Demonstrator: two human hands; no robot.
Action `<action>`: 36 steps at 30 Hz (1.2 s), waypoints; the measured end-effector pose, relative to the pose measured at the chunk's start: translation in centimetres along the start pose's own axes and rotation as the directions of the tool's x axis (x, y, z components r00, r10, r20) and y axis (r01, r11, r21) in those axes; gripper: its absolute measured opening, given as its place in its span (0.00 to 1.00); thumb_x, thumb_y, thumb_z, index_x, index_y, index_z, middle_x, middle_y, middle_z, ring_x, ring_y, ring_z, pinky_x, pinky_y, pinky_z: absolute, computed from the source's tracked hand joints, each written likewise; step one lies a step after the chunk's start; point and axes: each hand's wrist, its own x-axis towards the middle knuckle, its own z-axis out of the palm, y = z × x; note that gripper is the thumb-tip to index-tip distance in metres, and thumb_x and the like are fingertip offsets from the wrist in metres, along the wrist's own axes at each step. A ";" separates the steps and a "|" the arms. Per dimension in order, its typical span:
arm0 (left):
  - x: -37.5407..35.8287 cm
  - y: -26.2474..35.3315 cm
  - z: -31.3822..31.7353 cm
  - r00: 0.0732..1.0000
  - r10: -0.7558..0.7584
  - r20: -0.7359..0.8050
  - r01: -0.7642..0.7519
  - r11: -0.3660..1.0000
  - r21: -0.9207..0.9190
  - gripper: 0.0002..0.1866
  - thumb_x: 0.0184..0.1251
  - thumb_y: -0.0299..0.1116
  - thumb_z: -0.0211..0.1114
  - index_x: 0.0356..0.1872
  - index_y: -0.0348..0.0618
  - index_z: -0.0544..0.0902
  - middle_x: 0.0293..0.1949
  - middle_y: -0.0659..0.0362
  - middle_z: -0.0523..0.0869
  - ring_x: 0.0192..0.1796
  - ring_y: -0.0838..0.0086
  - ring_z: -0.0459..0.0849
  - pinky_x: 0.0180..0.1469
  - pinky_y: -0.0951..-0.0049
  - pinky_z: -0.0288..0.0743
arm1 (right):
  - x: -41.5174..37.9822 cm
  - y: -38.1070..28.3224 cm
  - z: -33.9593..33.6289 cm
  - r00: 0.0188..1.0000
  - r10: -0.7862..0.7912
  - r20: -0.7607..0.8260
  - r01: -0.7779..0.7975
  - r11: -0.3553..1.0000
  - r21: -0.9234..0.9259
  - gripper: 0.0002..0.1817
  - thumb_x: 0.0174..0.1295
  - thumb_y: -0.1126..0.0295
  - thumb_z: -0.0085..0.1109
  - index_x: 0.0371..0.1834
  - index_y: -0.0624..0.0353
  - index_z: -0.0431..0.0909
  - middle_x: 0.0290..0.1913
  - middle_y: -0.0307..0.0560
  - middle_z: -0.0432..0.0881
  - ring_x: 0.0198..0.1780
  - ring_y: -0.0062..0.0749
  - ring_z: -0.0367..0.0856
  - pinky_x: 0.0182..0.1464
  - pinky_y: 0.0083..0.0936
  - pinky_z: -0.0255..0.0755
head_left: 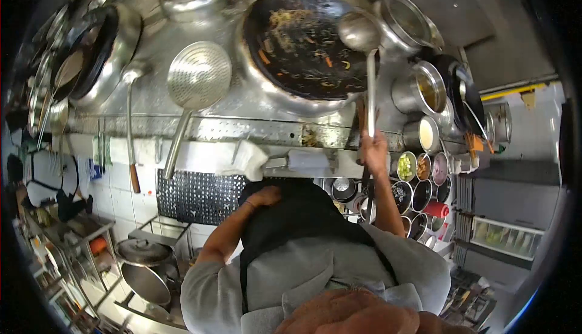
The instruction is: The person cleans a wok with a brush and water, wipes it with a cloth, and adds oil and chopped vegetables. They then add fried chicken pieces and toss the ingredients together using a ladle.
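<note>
A steel ladle [360,31] hangs over the right side of a black wok [297,43], its long handle running down to my right hand [374,152], whose fingers are closed round it. Food scraps, with orange strips among them, lie scattered in the wok. My left hand [264,196] rests against the black apron [291,213] at my waist, its fingers partly hidden by their angle. A perforated skimmer [199,76] lies on the steel stove top to the wok's left.
Left of the skimmer lies another ladle [129,122]. White cloths [242,158] line the stove's front edge. Steel pots [418,88] and small ingredient containers [406,166] stand at the right. A second wok [91,55] is at the left.
</note>
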 end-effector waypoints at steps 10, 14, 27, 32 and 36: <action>18.7 9.6 3.6 0.973 0.003 0.229 -0.015 0.999 0.049 0.15 0.56 0.31 0.55 0.40 0.34 0.85 0.42 0.43 0.86 0.47 0.51 0.84 0.51 0.57 0.77 | 0.8 -0.2 -3.4 0.969 0.144 0.199 -0.188 0.956 0.225 0.13 0.70 0.61 0.55 0.47 0.59 0.73 0.17 0.30 0.66 0.14 0.13 0.61 0.14 0.17 0.57; 24.5 12.6 3.9 0.993 0.055 0.105 -0.046 0.996 -0.083 0.15 0.55 0.30 0.56 0.40 0.35 0.85 0.42 0.44 0.86 0.47 0.51 0.84 0.50 0.57 0.77 | 1.3 2.9 -4.5 0.972 0.156 0.176 -0.158 0.987 -0.006 0.10 0.71 0.64 0.54 0.46 0.58 0.73 0.17 0.32 0.68 0.14 0.14 0.64 0.15 0.17 0.59; 15.4 3.4 4.4 0.776 -0.281 -0.564 0.181 0.957 -0.228 0.15 0.53 0.28 0.57 0.41 0.36 0.85 0.42 0.45 0.87 0.46 0.53 0.85 0.47 0.57 0.78 | 3.8 0.3 -1.8 0.933 0.199 0.299 -0.259 0.949 0.177 0.14 0.72 0.56 0.51 0.42 0.56 0.65 0.23 0.37 0.64 0.18 0.18 0.59 0.17 0.18 0.55; 14.5 2.4 2.8 0.813 -0.528 -0.246 0.442 0.834 -0.329 0.16 0.51 0.28 0.59 0.42 0.38 0.86 0.43 0.47 0.87 0.48 0.56 0.85 0.47 0.58 0.78 | 3.6 0.2 -0.4 0.956 0.199 0.216 -0.209 0.978 0.026 0.18 0.72 0.52 0.50 0.38 0.57 0.62 0.23 0.37 0.63 0.19 0.20 0.59 0.20 0.21 0.55; 11.7 4.8 0.5 0.847 -0.490 -0.207 0.391 0.838 -0.382 0.15 0.53 0.29 0.59 0.41 0.38 0.86 0.45 0.48 0.86 0.48 0.54 0.84 0.48 0.58 0.78 | 2.1 -2.2 0.7 0.959 0.231 0.166 -0.236 0.972 0.012 0.21 0.72 0.50 0.47 0.42 0.59 0.66 0.23 0.38 0.62 0.20 0.20 0.58 0.20 0.23 0.55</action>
